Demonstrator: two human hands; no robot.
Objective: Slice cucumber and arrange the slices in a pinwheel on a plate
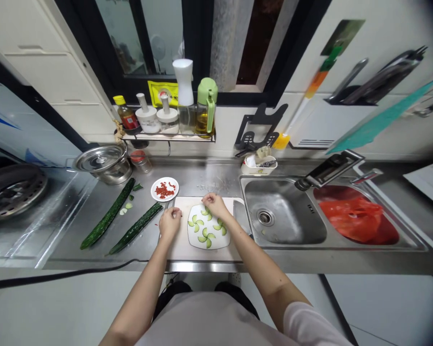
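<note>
At a stainless-steel kitchen counter (209, 180), we look down, from the left, on a lidded round steel pot (103, 162) and two long dark green cucumbers, the farther one (108, 214) and the nearer one (137, 228), lying slantwise side by side. Beyond their tips stands a small round white dish of chopped red bits (165, 189). The left hand (169, 222) rests on the pale rectangular cutting board (180, 245), its fingers curled under in a loose fist with nothing seen in it, just beside the left edge of the white square plate (192, 236). On that plate lie pale green cucumber slices (206, 235) set in pinwheels. The right hand (214, 204) hangs over the plate's far edge, fingertips drawn together and touching the farthest slices; we cannot tell whether they grip one. Rightward lie the steel sink basin (285, 218) and a crumpled red plastic bag (353, 218).
</note>
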